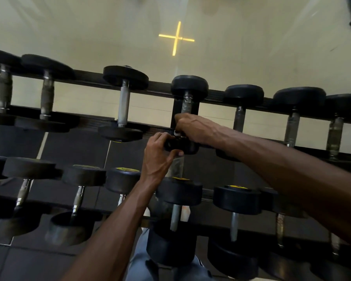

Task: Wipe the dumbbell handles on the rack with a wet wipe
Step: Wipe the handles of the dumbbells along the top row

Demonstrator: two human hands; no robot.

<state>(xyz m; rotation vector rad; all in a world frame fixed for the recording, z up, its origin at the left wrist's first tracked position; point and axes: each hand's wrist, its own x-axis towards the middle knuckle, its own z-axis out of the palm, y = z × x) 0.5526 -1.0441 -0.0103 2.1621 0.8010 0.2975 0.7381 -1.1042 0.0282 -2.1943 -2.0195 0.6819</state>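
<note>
A black dumbbell [188,86] with a grey knurled handle [186,105] lies on the upper tier of the rack [217,96], near the middle. My right hand [190,126] is wrapped round the lower part of that handle, and a bit of white wet wipe [176,133] shows under its fingers. My left hand [160,151] grips the dumbbell's near black head [182,147] from the left, thumb beneath it.
Several more dumbbells line the upper tier to both sides, and another row [178,191] sits on the lower tier below my arms. A pale wall with a yellow cross mark [176,38] stands behind the rack. Dark floor tiles lie below.
</note>
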